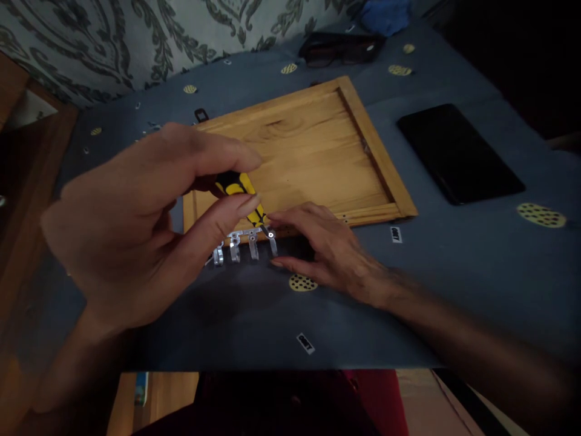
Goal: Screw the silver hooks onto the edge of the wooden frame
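The left hand [131,212] clamps thumb and forefinger on the black-and-yellow screwdriver [247,184], likely light, stiff and best gripped by its handle, its tip at the metal hook rail [253,245] along the wooden panel [308,145]'s near edge. The right hand [327,248] holds thumb and forefinger apart about the rail's right end; farther right, a tablecloth label [396,235] appears to read "OBEY".

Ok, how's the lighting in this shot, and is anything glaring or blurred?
Head view: dim overall, upper-right corner nearly black; head view: bright glints on the metal hooks; head view: the right forearm looks blurred toward the picture's lower right.
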`<action>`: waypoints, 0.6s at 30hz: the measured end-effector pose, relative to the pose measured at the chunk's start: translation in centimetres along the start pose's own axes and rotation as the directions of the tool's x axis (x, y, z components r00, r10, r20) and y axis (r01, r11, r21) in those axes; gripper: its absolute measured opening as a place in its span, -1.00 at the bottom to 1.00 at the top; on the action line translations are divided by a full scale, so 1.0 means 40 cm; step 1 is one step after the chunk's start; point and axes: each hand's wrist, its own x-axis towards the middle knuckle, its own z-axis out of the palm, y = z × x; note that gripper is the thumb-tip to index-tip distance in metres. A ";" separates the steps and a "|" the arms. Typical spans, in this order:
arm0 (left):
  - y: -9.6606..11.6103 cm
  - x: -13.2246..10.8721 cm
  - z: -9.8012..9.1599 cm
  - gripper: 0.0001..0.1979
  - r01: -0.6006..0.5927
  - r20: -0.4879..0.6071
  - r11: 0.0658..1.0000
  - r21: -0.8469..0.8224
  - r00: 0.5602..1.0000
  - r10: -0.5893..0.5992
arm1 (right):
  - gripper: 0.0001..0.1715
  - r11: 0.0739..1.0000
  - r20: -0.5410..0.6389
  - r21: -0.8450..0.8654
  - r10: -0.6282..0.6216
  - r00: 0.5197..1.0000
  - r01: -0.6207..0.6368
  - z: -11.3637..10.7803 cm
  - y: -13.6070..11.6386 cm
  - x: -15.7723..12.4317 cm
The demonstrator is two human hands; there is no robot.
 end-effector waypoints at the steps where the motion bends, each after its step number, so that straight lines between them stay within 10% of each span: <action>1: 0.002 0.004 0.002 -0.88 0.000 -0.008 1.000 0.008 1.000 0.000 | -0.45 1.000 0.000 -0.002 -0.001 1.000 0.001 0.000 0.000 0.001; 18: -0.015 0.001 0.017 -0.87 -0.116 0.062 0.989 0.089 0.992 0.111 | -0.45 1.000 -0.001 -0.020 -0.017 1.000 0.017 0.002 0.005 0.000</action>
